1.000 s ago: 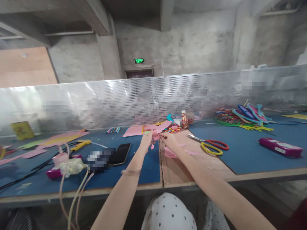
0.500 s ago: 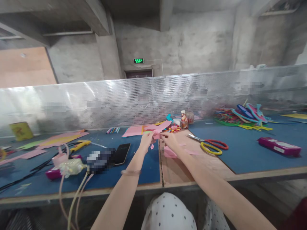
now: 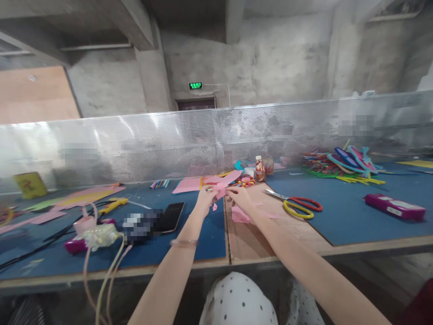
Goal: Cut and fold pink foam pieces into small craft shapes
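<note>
A small piece of pink paper (image 3: 221, 191) is held up between my two hands above the table. My left hand (image 3: 205, 198) pinches its left side, and my right hand (image 3: 241, 197) grips its right edge with the fingertips. Its exact folds are too small to make out. Just below hangs or lies a tiny pink scrap (image 3: 214, 207); I cannot tell which. Under my right wrist, pink paper pieces (image 3: 240, 215) rest on the brown board (image 3: 248, 243). Behind my hands are larger pink sheets (image 3: 186, 185).
Right of my hands lie scissors (image 3: 297, 206) with red and yellow handles. A bottle (image 3: 259, 169) stands at the back. To the left are a black phone (image 3: 172, 217), cables and a yellow-handled tool (image 3: 113, 206). A purple box (image 3: 394, 207) and pipe cleaners (image 3: 318, 167) sit far right.
The pink paper has turned slightly between my fingers and shows a broader face. My left fingers have shifted a little; both arms stay nearly in place.
</note>
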`<action>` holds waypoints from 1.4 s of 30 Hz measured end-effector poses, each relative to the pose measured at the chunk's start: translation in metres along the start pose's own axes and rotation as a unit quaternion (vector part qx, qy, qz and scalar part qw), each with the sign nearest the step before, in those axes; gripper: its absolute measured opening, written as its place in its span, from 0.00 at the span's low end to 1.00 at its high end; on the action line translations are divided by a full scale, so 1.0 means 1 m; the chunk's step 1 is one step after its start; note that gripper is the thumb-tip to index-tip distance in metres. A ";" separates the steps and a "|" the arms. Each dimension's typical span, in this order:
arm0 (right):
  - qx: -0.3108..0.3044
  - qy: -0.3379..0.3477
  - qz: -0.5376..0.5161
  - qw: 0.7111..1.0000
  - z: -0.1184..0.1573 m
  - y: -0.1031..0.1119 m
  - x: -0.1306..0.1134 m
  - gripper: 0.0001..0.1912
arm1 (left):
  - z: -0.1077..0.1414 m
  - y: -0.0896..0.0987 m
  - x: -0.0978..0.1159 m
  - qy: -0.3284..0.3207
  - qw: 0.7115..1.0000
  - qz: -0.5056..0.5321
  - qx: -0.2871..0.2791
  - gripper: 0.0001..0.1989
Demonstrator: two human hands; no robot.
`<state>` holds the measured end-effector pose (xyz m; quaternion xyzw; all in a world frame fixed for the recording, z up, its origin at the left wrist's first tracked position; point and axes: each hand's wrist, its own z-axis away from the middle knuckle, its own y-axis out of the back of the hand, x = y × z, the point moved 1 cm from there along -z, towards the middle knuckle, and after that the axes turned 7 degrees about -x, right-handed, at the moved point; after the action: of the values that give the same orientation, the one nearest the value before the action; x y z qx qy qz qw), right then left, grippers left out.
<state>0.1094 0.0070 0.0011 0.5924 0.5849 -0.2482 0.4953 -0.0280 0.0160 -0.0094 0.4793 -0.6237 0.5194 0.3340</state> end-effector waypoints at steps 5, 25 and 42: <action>-0.010 0.008 0.000 1.000 0.001 0.000 -0.001 0.13 | 0.002 -0.001 0.002 0.008 1.000 -0.010 0.005 0.19; -0.056 0.025 -0.002 0.998 0.003 -0.003 0.000 0.16 | 0.006 -0.002 0.007 0.036 0.997 0.026 -0.063 0.08; -0.041 0.052 0.037 0.997 0.002 -0.004 0.002 0.15 | 0.004 -0.003 0.006 0.067 0.995 0.060 -0.039 0.12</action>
<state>0.1062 0.0058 -0.0029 0.6047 0.5972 -0.1750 0.4970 -0.0271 0.0105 -0.0035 0.3913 -0.6472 0.5450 0.3619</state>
